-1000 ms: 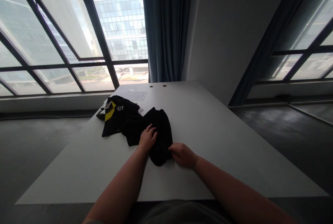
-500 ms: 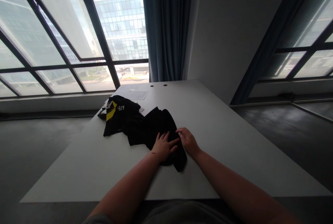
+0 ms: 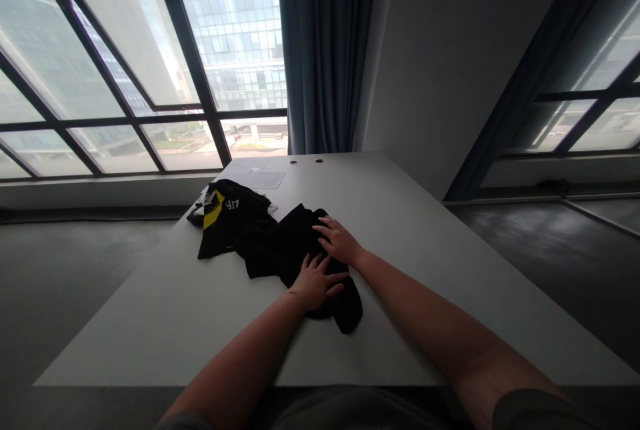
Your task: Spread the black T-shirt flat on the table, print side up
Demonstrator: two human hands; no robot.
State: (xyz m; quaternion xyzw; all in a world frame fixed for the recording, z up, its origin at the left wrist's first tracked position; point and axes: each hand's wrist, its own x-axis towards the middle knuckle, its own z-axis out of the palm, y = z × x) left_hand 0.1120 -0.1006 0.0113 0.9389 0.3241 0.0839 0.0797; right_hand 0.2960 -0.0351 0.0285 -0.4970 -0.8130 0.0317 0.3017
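A plain black garment lies rumpled across the middle of the white table, one narrow end pointing toward me. Its exact kind I cannot tell. My left hand rests flat on its near part, fingers spread. Farther up, my right hand lies on the garment's right side with its fingers apart and stretched to the left. Touching the plain cloth on the left is a second black garment with a yellow patch and white lettering.
The white table carries paper sheets near its far left edge. Two round holes sit at the far end. Beyond stand a blue curtain, a wall and windows.
My right hand has moved away from me and to the left, from the garment's right edge onto its upper part. The left hand stays in nearly the same place.
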